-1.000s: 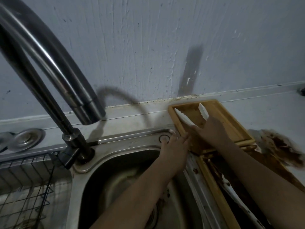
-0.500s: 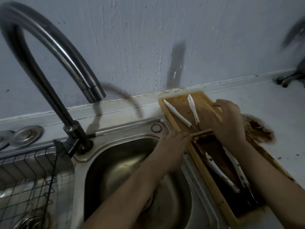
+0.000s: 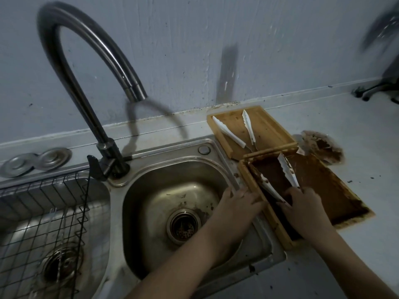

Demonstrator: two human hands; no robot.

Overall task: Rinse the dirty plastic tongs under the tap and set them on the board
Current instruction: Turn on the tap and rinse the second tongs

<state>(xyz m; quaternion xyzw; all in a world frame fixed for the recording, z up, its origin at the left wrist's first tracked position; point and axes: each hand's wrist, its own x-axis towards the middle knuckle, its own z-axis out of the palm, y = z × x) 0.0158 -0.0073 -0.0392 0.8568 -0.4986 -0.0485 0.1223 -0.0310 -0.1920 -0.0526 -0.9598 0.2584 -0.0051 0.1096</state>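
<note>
A white pair of plastic tongs [image 3: 237,131] lies spread on the pale wooden board [image 3: 272,132] by the wall. A second pair, the dirty tongs [image 3: 288,172], smeared brown, lies in the stained wooden tray [image 3: 328,186] nearer me. My right hand [image 3: 302,205] is closed over the near, joined end of the dirty tongs. My left hand [image 3: 239,201] rests flat on the sink rim, fingertips touching the tray's left edge, holding nothing. The curved steel tap [image 3: 90,67] arches over the sink [image 3: 155,186]; no water runs.
A drain strainer [image 3: 183,226] sits in the sink's bottom. A wire rack [image 3: 43,223] covers the second basin at left. A brown-smeared wrapper [image 3: 323,147] lies behind the tray. Dark blurred objects [image 3: 380,89] stand at the far right of the counter.
My right hand has come back from the far board, leaving the white tongs there, and closed on the near end of the dirty tongs. My left hand slid nearer along the rim.
</note>
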